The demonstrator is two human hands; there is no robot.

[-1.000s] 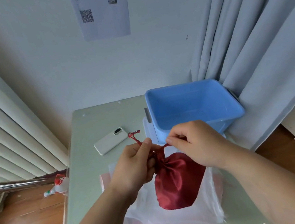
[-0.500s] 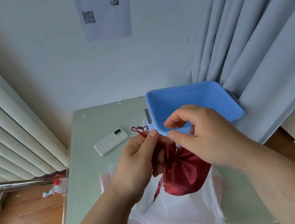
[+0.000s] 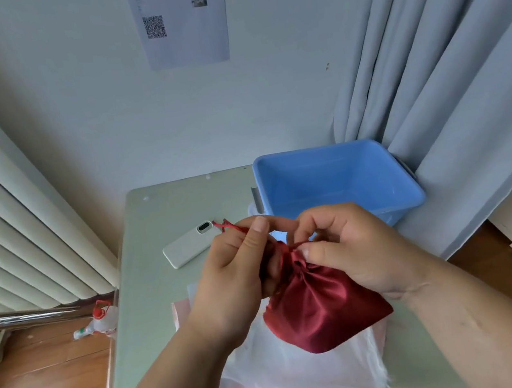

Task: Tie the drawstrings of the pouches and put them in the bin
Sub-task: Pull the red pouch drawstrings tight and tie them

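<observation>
Gripping the neck of the red satin pouch (image 3: 321, 311) in the left hand (image 3: 238, 281), pinching its drawstring (image 3: 231, 225) in the right hand (image 3: 355, 251). Held above the table (image 3: 157, 217), toward its near edge, neck slanting up toward the blue bin (image 3: 338, 187).

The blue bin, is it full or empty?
Empty: the blue bin shows only bare floor; the red pouch is outside, in the left hand and right hand.

A red satin pouch (image 3: 325, 311) is held above the table (image 3: 154, 244) by 2 hands. Its gathered neck is gripped by the left hand (image 3: 238, 278), and a red drawstring (image 3: 231, 226) is pinched there too. Another strand is pinched by the right hand (image 3: 348, 246). White and pink pouches (image 3: 312, 374) are lying beneath. A blue bin (image 3: 338, 187) and a white phone (image 3: 188, 244) are seen behind.
</observation>
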